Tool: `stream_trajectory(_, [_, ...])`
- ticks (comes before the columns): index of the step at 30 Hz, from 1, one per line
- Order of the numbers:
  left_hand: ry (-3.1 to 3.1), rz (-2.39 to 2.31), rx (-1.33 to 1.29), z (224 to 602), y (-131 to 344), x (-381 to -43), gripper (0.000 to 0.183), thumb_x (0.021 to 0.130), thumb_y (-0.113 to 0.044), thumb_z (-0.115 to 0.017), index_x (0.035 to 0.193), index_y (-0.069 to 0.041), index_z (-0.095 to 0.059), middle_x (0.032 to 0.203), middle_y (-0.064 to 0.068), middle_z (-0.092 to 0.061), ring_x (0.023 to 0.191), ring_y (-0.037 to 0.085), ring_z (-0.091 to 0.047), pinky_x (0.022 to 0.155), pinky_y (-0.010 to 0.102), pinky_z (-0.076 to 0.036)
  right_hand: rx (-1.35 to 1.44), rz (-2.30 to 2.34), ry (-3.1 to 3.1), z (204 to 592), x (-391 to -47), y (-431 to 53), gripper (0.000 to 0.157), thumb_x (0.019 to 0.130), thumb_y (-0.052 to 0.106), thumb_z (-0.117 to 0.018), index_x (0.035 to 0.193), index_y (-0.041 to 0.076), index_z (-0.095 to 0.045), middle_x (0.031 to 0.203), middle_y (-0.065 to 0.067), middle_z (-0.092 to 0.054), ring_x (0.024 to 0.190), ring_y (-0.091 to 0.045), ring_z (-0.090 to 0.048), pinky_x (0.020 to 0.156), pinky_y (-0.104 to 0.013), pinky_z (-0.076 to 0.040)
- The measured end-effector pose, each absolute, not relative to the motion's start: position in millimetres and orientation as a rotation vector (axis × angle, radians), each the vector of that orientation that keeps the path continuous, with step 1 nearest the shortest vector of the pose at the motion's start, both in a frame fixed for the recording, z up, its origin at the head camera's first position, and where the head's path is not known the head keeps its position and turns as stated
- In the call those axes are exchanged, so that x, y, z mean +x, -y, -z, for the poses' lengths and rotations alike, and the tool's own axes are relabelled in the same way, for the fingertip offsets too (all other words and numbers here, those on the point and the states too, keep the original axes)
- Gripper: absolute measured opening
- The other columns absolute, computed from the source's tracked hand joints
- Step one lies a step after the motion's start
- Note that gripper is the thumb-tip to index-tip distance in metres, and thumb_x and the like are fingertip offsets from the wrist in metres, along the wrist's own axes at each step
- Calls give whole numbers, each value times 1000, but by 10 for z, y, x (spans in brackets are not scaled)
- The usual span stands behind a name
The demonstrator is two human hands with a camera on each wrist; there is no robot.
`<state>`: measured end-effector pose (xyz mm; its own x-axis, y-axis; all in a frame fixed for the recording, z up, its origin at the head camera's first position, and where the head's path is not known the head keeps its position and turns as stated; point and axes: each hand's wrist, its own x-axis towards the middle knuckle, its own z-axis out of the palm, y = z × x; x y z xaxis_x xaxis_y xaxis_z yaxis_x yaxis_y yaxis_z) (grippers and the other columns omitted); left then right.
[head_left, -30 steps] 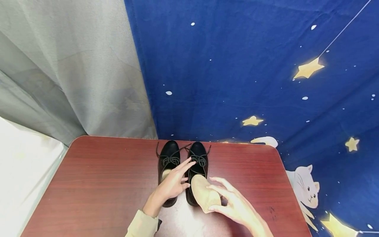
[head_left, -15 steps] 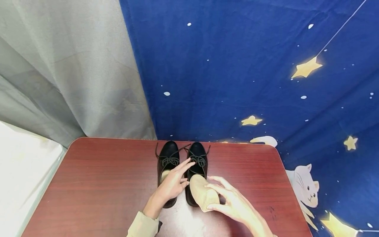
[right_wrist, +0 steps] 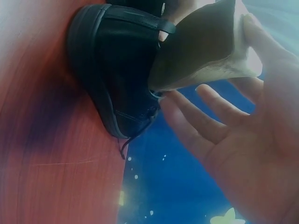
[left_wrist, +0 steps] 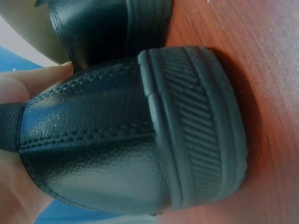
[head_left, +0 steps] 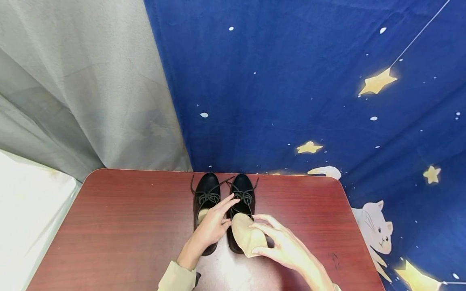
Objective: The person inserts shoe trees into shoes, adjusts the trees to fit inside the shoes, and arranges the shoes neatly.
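Two black lace-up shoes stand side by side on the table. In the head view my right hand (head_left: 284, 244) pinches a beige insole (head_left: 248, 234) between thumb and fingers. Its front end is inside the opening of the right shoe (head_left: 242, 192), while the rest slants up and out over the heel. My left hand (head_left: 210, 225) reaches across the left shoe (head_left: 208, 186), its straight fingers touching the right shoe near the laces and collar. A beige lining (head_left: 203, 214) shows within the left shoe. In the left wrist view, the left shoe's heel (left_wrist: 93, 126) hides much of the left hand.
The reddish-brown wooden table (head_left: 138, 218) ends just beyond the shoe toes. Behind it hang a grey curtain (head_left: 109, 101) and a blue curtain (head_left: 262, 93) printed with stars. Loose shoelaces (head_left: 225, 180) lie between the toes. White material (head_left: 32, 210) is at the far left.
My right hand and the insole have shifted slightly left and forward, toward the right shoe. The left hand and both shoes look nearly unchanged.
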<state>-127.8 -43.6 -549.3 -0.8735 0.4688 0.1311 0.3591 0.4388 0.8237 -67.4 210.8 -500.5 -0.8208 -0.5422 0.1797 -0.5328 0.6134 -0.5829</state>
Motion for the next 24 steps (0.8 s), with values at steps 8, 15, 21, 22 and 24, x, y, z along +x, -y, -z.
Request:
stream_trajectory(8, [-2594, -1401, 746, 5497, 428, -1280, 78, 80, 19, -68, 147, -15, -48, 159, 8, -33, 102, 24, -65, 65, 19, -52, -939, 1002, -2816, 4999, -673, -2101, 50, 86, 47, -74, 132, 33, -61, 142, 0, -51, 115, -10, -59, 88, -33, -52])
stream_trajectory(15, [-2648, -1355, 740, 5500, 433, -1292, 74, 83, 14, -70, 146, -17, -50, 158, 7, -36, 52, 4, -43, 55, 20, -46, -954, 981, -2814, 4981, -694, -2105, 47, 87, 46, -72, 130, 31, -61, 143, 1, -50, 112, -11, -60, 87, -34, -53])
stream_trajectory(21, [-2686, -1335, 738, 5497, 423, -1297, 72, 83, 13, -71, 145, -17, -51, 157, 7, -38, 47, -1, -33, 50, 20, -43, -962, 955, -2806, 4978, -713, -2102, 47, 87, 49, -71, 130, 33, -61, 143, 2, -50, 117, -13, -58, 89, -35, -52])
stream_trajectory(22, [-2688, -1337, 741, 5495, 420, -1297, 72, 82, 13, -71, 145, -17, -51, 156, 7, -38, 47, -1, -33, 49, 20, -43, -957, 951, -2801, 4978, -717, -2104, 47, 87, 50, -70, 130, 34, -61, 144, 3, -50, 119, -12, -57, 90, -34, -52])
stream_trajectory(24, [-2692, -1337, 745, 5493, 416, -1294, 72, 82, 14, -70, 145, -16, -52, 156, 8, -39, 46, -1, -34, 48, 20, -42, -964, 942, -2799, 4981, -728, -2098, 46, 87, 52, -70, 129, 35, -61, 144, 3, -50, 121, -10, -55, 91, -34, -51])
